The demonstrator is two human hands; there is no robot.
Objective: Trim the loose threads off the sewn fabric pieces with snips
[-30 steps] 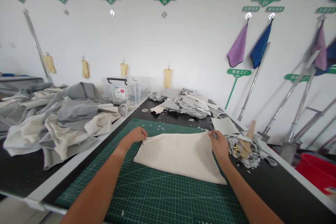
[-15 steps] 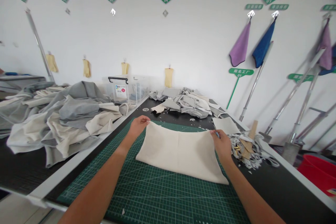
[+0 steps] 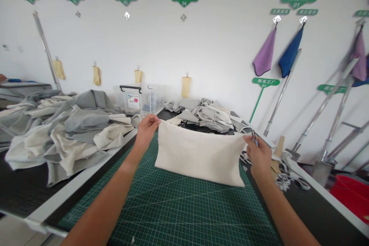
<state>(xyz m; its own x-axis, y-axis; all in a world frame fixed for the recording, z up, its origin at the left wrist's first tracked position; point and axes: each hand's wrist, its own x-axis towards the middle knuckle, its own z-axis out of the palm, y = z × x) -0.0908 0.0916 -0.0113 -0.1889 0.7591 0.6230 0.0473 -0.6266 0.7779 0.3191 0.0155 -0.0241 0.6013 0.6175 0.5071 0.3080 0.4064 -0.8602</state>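
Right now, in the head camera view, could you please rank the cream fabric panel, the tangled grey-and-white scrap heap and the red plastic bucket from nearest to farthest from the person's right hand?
1. The cream fabric panel: held at its right corner by the right hand.
2. The tangled grey-and-white scrap heap: just behind and right of the hand.
3. The red plastic bucket: farthest, at the lower right of the view.

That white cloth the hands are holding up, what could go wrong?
The small metal tool in the right hand looks pointy, so it might poke a finger or snag the white cloth. The left hand pinches only a corner, so the cloth could slip and flop. It might then pick up bits from the scrap pile.
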